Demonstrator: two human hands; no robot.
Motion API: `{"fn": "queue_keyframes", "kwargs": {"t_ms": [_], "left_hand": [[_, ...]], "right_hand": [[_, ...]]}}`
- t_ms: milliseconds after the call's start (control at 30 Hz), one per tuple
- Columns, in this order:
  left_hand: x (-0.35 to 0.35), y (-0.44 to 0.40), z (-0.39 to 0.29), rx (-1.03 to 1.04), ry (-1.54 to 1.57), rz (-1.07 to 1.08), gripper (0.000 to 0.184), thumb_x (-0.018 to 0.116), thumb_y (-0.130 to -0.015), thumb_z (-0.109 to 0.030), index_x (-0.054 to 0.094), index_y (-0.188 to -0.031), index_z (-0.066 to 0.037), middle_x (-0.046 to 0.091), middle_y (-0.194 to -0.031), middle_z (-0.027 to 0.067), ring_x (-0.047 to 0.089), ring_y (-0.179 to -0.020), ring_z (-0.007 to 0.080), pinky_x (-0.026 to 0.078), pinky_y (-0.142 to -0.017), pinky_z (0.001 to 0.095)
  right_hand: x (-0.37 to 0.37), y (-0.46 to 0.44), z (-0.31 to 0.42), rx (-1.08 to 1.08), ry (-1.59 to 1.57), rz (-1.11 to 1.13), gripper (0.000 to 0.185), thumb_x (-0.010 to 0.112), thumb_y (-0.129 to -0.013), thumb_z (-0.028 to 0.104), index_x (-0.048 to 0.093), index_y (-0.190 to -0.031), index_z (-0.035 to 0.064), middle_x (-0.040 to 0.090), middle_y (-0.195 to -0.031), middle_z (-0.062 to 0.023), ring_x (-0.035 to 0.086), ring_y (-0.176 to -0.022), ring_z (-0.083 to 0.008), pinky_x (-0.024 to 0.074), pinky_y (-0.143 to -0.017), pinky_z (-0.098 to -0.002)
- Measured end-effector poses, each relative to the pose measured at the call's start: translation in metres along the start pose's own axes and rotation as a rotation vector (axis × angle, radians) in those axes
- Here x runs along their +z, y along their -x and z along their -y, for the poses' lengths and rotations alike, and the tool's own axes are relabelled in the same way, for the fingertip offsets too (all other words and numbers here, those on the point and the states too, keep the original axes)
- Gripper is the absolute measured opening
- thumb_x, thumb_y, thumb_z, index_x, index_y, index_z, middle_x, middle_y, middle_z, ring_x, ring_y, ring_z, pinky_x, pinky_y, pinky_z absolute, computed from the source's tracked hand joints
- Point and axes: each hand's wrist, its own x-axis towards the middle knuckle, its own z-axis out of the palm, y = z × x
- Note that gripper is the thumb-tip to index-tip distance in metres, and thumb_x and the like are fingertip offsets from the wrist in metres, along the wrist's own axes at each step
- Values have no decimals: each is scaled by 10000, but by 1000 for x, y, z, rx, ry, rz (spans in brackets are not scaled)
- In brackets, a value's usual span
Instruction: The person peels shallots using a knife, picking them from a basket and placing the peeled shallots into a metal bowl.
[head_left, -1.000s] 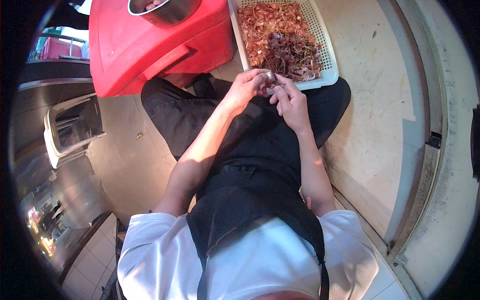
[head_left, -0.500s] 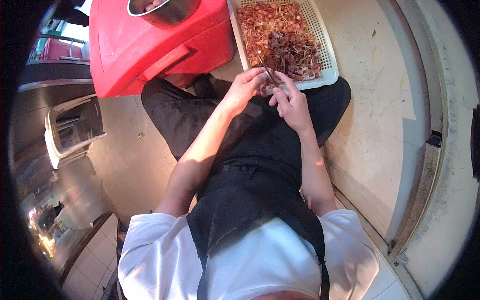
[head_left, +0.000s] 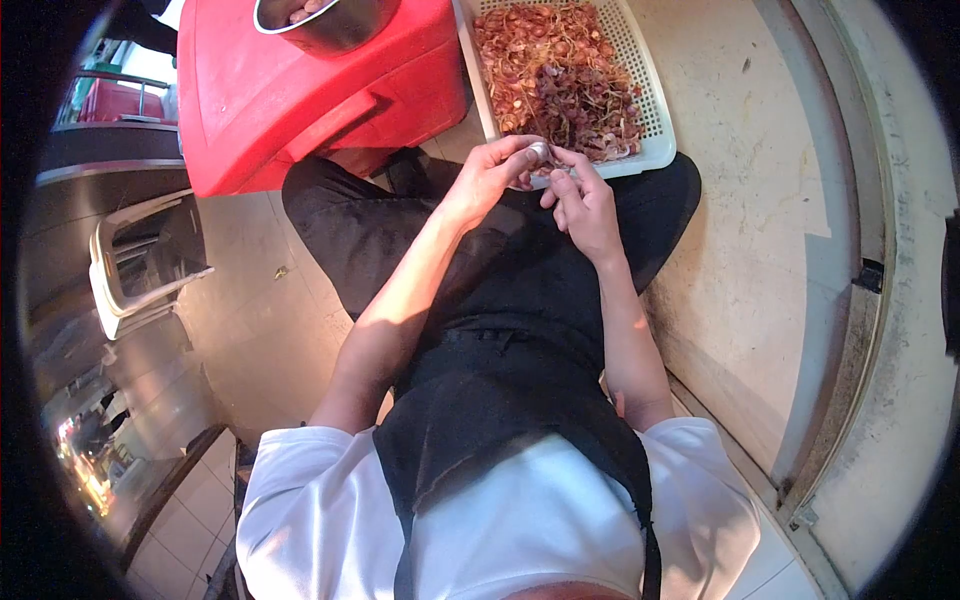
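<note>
My left hand is closed in a pinch around a small pale shallot at the near edge of a white perforated basket. Close against it, my right hand has its fingers curled at the shallot. The thin knife seen in the right hand a moment ago hardly shows now, mostly hidden by the fingers. Inside the basket lie many reddish shallots with dry roots, and a darker heap of purple skins towards the near side.
To the left stands a red plastic box, with a dark metal pot of brownish pieces on its lid. My crossed legs are under the basket's near edge. A white stool-like frame is at far left; a door track runs along the right.
The knife blade, upright between my hands before, has tipped out of sight. The pale shallot now shows at my left fingertips. Both hands have stayed almost in place.
</note>
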Motion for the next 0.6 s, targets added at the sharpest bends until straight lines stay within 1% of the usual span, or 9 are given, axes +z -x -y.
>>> {"fn": "queue_keyframes", "kwargs": {"t_ms": [33,133,233,333,433,533,600], "left_hand": [[-1,0,0,-3,0,5,346,577,-974,-196,576,-1255,4,596,-850,-37,532,-743,44,457,-693,203],[-1,0,0,-2,37,2,345,573,-975,-193,570,-1252,13,596,-859,-35,526,-735,43,454,-685,201],[2,1,-3,-24,123,-23,325,573,-977,-197,574,-1224,13,600,-876,-29,529,-736,44,456,-677,201],[1,-2,3,-16,105,-11,289,564,-983,-192,580,-1192,6,608,-891,-19,540,-749,44,462,-673,199],[-2,-4,8,-12,182,8,262,553,-989,-180,584,-1179,-1,616,-893,-12,547,-760,45,464,-665,197],[-5,-6,10,-21,229,43,261,533,-994,-153,568,-1201,1,623,-930,-3,556,-770,51,484,-679,205],[-6,-5,11,-25,284,39,262,525,-994,-139,558,-1213,0,625,-961,2,564,-777,58,500,-698,214]], "right_hand": [[1,0,-1,4,-58,3,332,523,-984,194,550,-1288,61,633,-688,-45,497,-479,-49,411,-443,-221],[2,-1,-1,15,-153,14,346,524,-987,210,542,-1294,51,604,-675,-30,472,-475,-34,385,-433,-198],[2,-1,1,15,-176,33,362,520,-990,219,527,-1303,38,600,-680,-41,468,-474,-37,386,-435,-198],[1,-4,1,26,-182,39,367,515,-992,223,521,-1305,32,598,-686,-45,465,-474,-38,384,-435,-197],[1,-5,1,29,-197,53,359,507,-996,217,523,-1303,34,594,-685,-42,462,-473,-38,382,-433,-198],[3,-7,-1,33,-203,50,351,504,-999,216,527,-1300,37,592,-683,-41,462,-471,-40,380,-431,-200],[2,-10,-4,40,-196,5,356,504,-1000,216,520,-1306,34,591,-681,-42,461,-468,-41,378,-429,-198]]}}
